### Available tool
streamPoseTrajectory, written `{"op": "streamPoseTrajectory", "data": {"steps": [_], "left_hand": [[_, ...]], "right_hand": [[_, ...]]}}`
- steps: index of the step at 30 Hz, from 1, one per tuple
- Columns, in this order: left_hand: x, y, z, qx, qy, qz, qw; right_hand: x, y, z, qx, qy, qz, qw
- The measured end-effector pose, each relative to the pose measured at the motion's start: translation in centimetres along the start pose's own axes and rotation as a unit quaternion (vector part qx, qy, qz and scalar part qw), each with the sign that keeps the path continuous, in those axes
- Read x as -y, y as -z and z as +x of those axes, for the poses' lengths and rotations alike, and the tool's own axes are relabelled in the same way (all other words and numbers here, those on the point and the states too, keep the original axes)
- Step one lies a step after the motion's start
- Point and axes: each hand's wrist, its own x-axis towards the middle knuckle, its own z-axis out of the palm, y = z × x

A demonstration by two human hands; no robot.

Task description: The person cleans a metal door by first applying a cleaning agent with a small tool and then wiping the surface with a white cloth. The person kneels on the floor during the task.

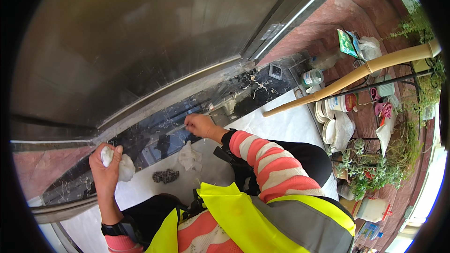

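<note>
My left hand [103, 167] is at the lower left, its thumb and fingers closed round a white wad of cloth or tissue [126, 168]. In the middle of the view my right hand [201, 125] reaches over a glossy black stone sill [160, 121] below a dark door panel [140, 42]. Its fingers are curled and slightly blurred, so whether they hold something small cannot be seen. Pale scratches and residue mark the sill. Near my right hand a crumpled white tissue [190, 157] and a dark metal scouring pad [165, 176] lie on the pale floor [140, 189].
A bamboo pole [334, 88] slants in from the right, its end above the floor. Beyond it, a black metal rack [416, 73], a glass jar [312, 77], stacked white dishes [329, 130] and potted plants [369, 168] line the red stone wall [355, 10]. A square floor drain cover [275, 71] is at the sill's far end.
</note>
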Motion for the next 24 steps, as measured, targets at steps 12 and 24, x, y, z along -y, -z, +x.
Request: {"op": "streamPoseTrajectory", "data": {"steps": [12, 24], "left_hand": [[-0.2, 0.9, -0.9, -0.038, -0.025, -0.051, 0.998], [0.6, 1.5, -0.7, 0.008, 0.015, -0.016, 1.000]], "right_hand": [[4.6, -5.9, -6.0, 0.217, 0.195, -0.160, 0.943], [6.3, -1.6, 2.2, 0.301, -0.182, 0.315, 0.881]]}}
